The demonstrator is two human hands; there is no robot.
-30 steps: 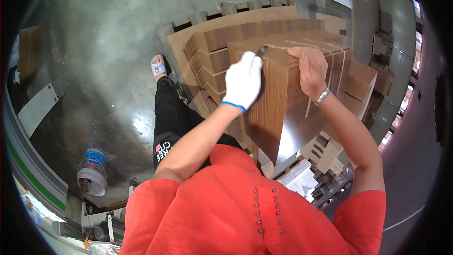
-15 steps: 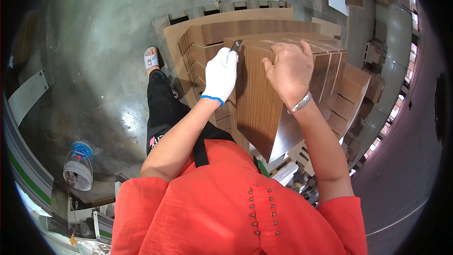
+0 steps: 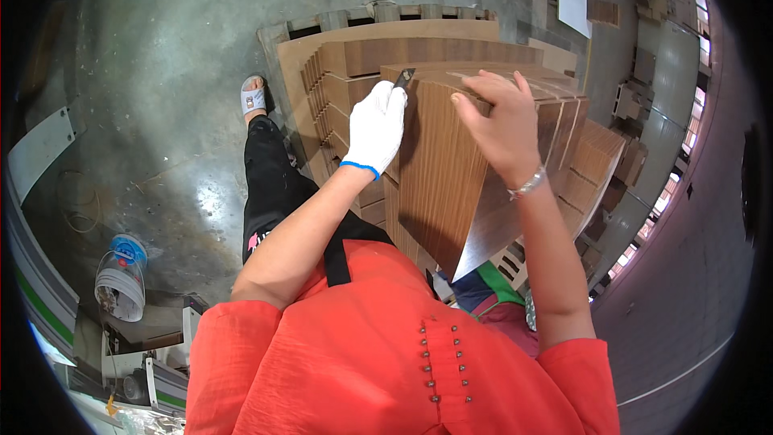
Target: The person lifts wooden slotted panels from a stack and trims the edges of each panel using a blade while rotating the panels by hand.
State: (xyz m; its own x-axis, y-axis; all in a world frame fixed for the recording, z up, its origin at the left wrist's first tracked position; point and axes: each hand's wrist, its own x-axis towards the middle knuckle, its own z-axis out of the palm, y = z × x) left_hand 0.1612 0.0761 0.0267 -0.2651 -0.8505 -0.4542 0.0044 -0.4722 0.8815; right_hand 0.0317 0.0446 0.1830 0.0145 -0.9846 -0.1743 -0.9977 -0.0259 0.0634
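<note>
My left hand (image 3: 375,125) wears a white knitted glove with a blue cuff. Its fingers are closed round a small dark flat tool (image 3: 404,77), whose tip sticks out by the upper left corner of a brown wood-grain panel (image 3: 441,169); the tool's exact kind is unclear. That panel lies uppermost, one corner pointing towards me. My bare right hand (image 3: 501,125), with a bracelet at the wrist, is over the panel's far right part, thumb and fingers apart. Whether its fingertips touch the panel is hard to see.
Stacked wood-grain panels (image 3: 592,165) surround the work on a wooden pallet (image 3: 338,22). A white bucket (image 3: 119,294) with a blue item on it is on the floor at left, near machine parts (image 3: 44,290). Behind the panel's near corner, a person in coloured clothing (image 3: 491,294) partly shows.
My right hand has lifted and its fingers have spread a little more. My left hand stays at the panel's corner with the tool. Coloured clothing has come into view beyond the near corner.
</note>
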